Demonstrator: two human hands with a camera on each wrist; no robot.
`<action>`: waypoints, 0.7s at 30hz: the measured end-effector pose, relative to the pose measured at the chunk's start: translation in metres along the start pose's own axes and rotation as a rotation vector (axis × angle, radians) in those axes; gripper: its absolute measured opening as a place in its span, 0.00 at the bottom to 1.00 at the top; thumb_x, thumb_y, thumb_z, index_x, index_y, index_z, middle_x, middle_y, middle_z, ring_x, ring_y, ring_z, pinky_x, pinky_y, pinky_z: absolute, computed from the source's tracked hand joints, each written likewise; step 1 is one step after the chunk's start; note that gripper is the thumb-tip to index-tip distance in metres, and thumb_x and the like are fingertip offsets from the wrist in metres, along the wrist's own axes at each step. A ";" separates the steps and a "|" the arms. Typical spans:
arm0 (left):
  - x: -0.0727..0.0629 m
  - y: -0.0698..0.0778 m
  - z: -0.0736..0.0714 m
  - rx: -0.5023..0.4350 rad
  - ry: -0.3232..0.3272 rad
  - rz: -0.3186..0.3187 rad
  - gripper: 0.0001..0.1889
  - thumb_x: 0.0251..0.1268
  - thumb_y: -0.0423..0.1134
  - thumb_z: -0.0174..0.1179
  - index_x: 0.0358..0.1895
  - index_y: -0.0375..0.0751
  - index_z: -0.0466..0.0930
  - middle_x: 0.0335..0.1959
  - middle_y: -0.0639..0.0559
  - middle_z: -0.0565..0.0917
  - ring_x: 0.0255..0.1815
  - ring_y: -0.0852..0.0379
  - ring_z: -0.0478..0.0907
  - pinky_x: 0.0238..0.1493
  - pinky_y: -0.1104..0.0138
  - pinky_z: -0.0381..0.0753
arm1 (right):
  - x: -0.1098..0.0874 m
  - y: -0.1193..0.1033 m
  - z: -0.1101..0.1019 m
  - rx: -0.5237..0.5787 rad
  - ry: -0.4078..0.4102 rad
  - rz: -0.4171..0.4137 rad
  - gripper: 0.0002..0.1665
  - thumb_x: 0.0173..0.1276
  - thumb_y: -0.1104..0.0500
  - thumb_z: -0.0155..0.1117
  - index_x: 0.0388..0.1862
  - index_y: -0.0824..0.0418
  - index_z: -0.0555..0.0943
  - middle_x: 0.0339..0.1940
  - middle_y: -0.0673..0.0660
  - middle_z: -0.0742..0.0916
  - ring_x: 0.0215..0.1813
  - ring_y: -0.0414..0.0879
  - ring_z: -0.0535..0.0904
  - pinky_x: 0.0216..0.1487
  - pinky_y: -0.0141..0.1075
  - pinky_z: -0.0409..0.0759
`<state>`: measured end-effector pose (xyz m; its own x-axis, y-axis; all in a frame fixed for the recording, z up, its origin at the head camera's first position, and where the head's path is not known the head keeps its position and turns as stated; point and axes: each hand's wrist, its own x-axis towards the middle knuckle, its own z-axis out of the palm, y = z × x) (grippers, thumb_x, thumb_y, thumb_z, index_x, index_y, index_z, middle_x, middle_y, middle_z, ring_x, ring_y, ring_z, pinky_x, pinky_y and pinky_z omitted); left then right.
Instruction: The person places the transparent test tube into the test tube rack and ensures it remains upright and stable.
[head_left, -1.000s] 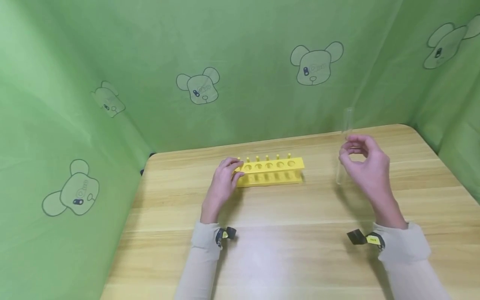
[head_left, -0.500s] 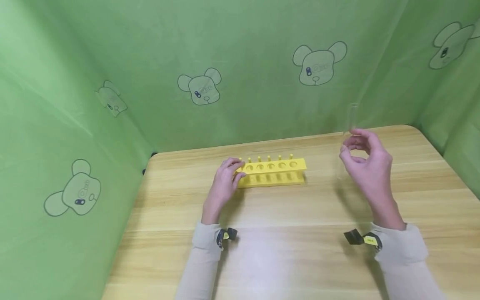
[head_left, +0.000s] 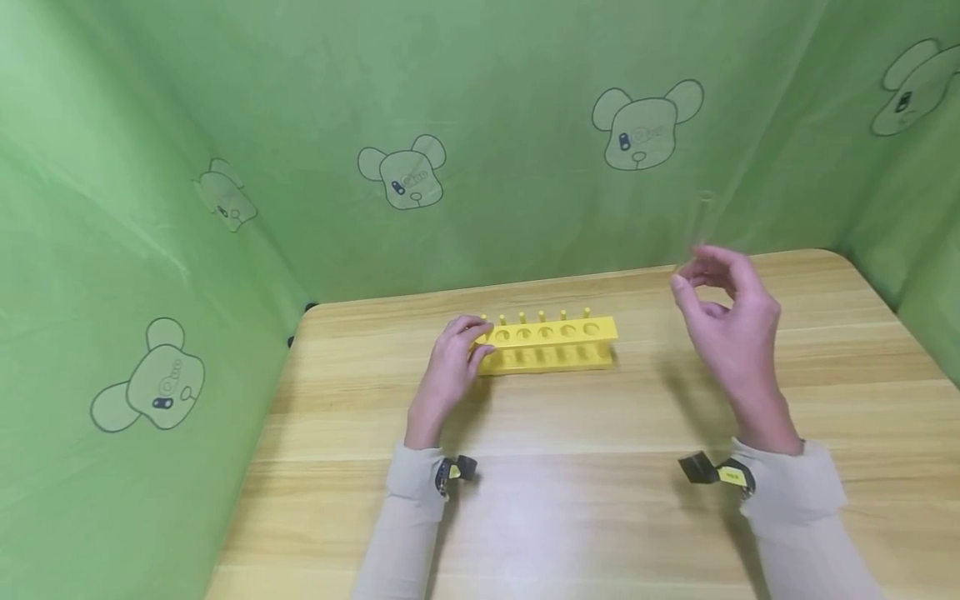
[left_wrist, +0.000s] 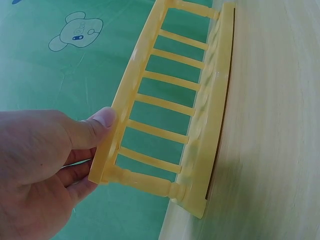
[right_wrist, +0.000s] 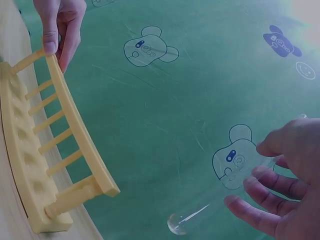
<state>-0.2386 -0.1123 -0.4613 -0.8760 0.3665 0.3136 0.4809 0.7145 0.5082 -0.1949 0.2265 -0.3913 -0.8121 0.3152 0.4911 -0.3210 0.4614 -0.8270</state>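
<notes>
A yellow test tube rack (head_left: 551, 333) stands upright on the table, with a row of round holes and a row of pegs behind them. My left hand (head_left: 448, 358) grips its left end, the thumb on the near side of the top bar (left_wrist: 106, 145). Off to the right of the rack and above the table, my right hand (head_left: 731, 325) pinches a clear glass test tube (head_left: 702, 218) between thumb and fingers. In the right wrist view the rounded bottom of the test tube (right_wrist: 177, 224) points down toward the rack; the fingers hide its middle.
The wooden table (head_left: 570, 500) has rounded far corners. A green curtain (head_left: 510, 167) printed with bear faces hangs behind it and along both sides. Each wrist wears a strap with a small black camera (head_left: 697, 468).
My right hand has risen a little and moved slightly left with the test tube. My left hand keeps its hold on the rack, while the head view has shifted slightly.
</notes>
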 end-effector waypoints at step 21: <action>0.000 0.002 -0.001 0.013 -0.016 -0.025 0.19 0.69 0.37 0.66 0.59 0.33 0.83 0.60 0.43 0.81 0.63 0.48 0.77 0.69 0.65 0.75 | -0.002 -0.014 0.026 0.171 -0.011 -0.053 0.25 0.66 0.74 0.69 0.62 0.70 0.79 0.47 0.56 0.87 0.50 0.42 0.83 0.47 0.24 0.85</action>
<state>-0.2373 -0.1116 -0.4599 -0.8883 0.3575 0.2882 0.4582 0.7312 0.5054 -0.2010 0.1979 -0.3879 -0.7970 0.2843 0.5329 -0.4409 0.3293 -0.8350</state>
